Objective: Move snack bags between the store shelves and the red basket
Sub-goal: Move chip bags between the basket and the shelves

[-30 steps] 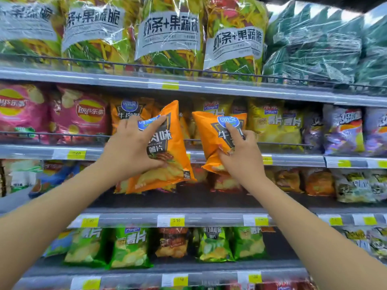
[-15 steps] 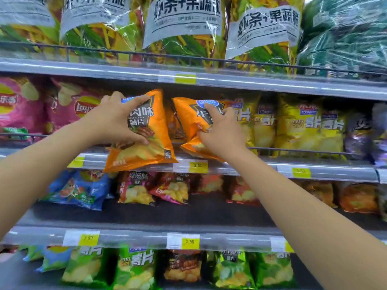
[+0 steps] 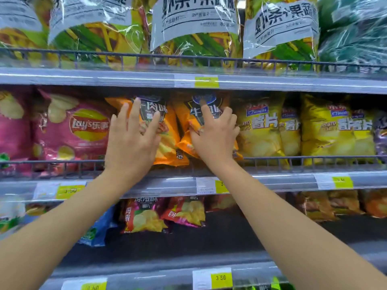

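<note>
Left hand and right hand, fingers spread wide, each press an orange chip bag upright behind the shelf's front rail.

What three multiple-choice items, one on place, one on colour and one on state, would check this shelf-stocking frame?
1. Where do the two orange bags stand?
A. On the top shelf with the clear-wrapped packs
B. On the second shelf, between the pink bag and the yellow bags
C. In a basket

2. What colour is the bag just left of the left hand?
A. Pink
B. Green
C. Black

3. How does the left hand meet its bag?
A. Curled into a fist beside it
B. Hanging clear of it
C. Fingers spread flat against its front

Answers: 1 B, the orange bags sit behind the wire rail, pink bag on one side, yellow bags on the other. 2 A, it is pink. 3 C, the left hand lies open on the bag; the right hand presses the other.
</note>
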Demonstrator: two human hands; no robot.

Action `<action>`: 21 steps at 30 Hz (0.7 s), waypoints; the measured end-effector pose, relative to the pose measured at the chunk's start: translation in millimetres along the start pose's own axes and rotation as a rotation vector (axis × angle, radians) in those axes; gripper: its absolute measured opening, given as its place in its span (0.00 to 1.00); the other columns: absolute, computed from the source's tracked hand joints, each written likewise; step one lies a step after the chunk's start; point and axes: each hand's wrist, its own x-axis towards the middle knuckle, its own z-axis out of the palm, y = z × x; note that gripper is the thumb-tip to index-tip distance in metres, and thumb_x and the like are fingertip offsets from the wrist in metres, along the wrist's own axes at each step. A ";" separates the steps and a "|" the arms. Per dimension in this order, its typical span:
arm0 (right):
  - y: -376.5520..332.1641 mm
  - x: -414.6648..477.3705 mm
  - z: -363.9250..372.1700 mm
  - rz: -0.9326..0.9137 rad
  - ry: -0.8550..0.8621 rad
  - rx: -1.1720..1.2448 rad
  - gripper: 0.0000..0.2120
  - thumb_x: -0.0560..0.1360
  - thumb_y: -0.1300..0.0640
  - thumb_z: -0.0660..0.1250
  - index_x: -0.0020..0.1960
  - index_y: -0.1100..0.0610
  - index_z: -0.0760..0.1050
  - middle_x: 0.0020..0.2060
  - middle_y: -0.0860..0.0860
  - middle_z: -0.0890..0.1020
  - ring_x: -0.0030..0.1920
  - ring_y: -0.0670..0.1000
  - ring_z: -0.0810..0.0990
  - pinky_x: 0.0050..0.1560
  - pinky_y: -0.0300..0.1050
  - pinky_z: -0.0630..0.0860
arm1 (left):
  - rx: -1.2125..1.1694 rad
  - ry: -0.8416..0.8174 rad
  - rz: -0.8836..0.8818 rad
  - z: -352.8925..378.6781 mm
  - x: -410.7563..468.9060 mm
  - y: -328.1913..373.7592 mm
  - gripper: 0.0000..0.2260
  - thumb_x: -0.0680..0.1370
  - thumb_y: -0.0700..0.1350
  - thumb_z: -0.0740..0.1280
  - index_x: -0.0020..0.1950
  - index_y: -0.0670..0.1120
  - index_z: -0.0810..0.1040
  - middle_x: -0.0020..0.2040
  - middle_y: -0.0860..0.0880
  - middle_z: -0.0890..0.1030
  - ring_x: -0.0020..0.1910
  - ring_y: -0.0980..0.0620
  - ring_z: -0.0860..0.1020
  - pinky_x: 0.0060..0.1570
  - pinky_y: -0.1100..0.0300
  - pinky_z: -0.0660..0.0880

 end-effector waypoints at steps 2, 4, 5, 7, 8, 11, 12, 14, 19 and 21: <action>-2.6 2.8 1.7 0.013 -0.030 0.005 0.32 0.73 0.42 0.66 0.74 0.45 0.60 0.62 0.61 0.67 0.60 0.61 0.67 0.54 0.55 0.67 | -0.043 -0.066 -0.050 5.0 -4.9 -6.0 0.29 0.80 0.62 0.53 0.76 0.47 0.63 0.76 0.33 0.55 0.72 0.29 0.58 0.64 0.31 0.60; 1.1 7.9 -2.8 0.003 -0.143 0.105 0.36 0.73 0.37 0.64 0.76 0.42 0.53 0.67 0.63 0.62 0.66 0.63 0.62 0.62 0.59 0.64 | -0.077 -0.097 -0.086 10.0 -8.6 -11.7 0.35 0.77 0.69 0.49 0.78 0.50 0.59 0.78 0.37 0.49 0.75 0.31 0.51 0.65 0.29 0.54; 6.7 10.1 -8.4 -0.012 -0.232 0.190 0.39 0.72 0.35 0.64 0.76 0.40 0.49 0.70 0.63 0.58 0.69 0.63 0.59 0.65 0.60 0.62 | -0.077 -0.100 -0.083 11.6 -9.9 -13.4 0.37 0.76 0.71 0.48 0.78 0.50 0.58 0.79 0.39 0.46 0.76 0.33 0.48 0.66 0.28 0.51; 24.5 11.1 -18.9 -0.069 -0.395 0.299 0.41 0.70 0.32 0.64 0.75 0.36 0.45 0.73 0.62 0.55 0.73 0.63 0.55 0.70 0.60 0.58 | -0.077 -0.110 -0.046 12.8 -8.7 -17.4 0.39 0.74 0.73 0.48 0.78 0.49 0.57 0.79 0.42 0.44 0.77 0.36 0.45 0.67 0.29 0.47; 33.3 9.4 -23.2 -0.092 -0.439 0.324 0.41 0.69 0.31 0.65 0.74 0.33 0.45 0.74 0.61 0.55 0.74 0.62 0.55 0.70 0.59 0.58 | -0.092 -0.115 -0.029 13.0 -6.7 -19.8 0.41 0.73 0.73 0.48 0.78 0.48 0.57 0.79 0.44 0.44 0.77 0.36 0.45 0.67 0.29 0.48; 42.7 3.4 -24.8 -0.086 -0.431 0.360 0.42 0.66 0.28 0.66 0.71 0.27 0.46 0.73 0.60 0.56 0.73 0.63 0.57 0.70 0.59 0.61 | -0.167 -0.139 -0.029 16.1 0.0 -25.7 0.41 0.72 0.75 0.48 0.78 0.51 0.54 0.80 0.46 0.45 0.76 0.35 0.47 0.67 0.28 0.52; 39.9 3.5 -21.2 -0.089 -0.409 0.323 0.43 0.65 0.28 0.66 0.72 0.28 0.45 0.73 0.60 0.57 0.73 0.63 0.57 0.69 0.60 0.62 | -0.174 -0.144 -0.040 18.2 1.7 -26.3 0.41 0.71 0.75 0.49 0.78 0.53 0.53 0.80 0.47 0.45 0.76 0.34 0.48 0.66 0.28 0.52; 31.3 6.8 -14.1 -0.101 -0.355 0.228 0.45 0.64 0.27 0.65 0.74 0.31 0.45 0.72 0.61 0.59 0.71 0.65 0.59 0.67 0.59 0.66 | -0.166 -0.151 -0.064 21.7 4.1 -24.6 0.41 0.71 0.75 0.50 0.78 0.55 0.52 0.80 0.46 0.45 0.75 0.32 0.48 0.65 0.27 0.52; 29.0 11.1 0.2 -0.080 -0.292 0.132 0.50 0.60 0.26 0.67 0.74 0.33 0.45 0.70 0.63 0.60 0.69 0.67 0.62 0.63 0.58 0.70 | -0.213 -0.188 -0.087 26.9 6.7 -23.3 0.41 0.70 0.76 0.49 0.78 0.58 0.49 0.79 0.47 0.43 0.75 0.32 0.46 0.65 0.25 0.50; 31.7 7.7 3.8 -0.086 -0.286 0.139 0.52 0.59 0.27 0.69 0.74 0.33 0.45 0.68 0.64 0.60 0.68 0.67 0.63 0.63 0.58 0.71 | -0.256 -0.181 -0.097 25.7 6.7 -22.9 0.41 0.69 0.76 0.50 0.77 0.58 0.50 0.79 0.48 0.44 0.75 0.33 0.45 0.66 0.26 0.52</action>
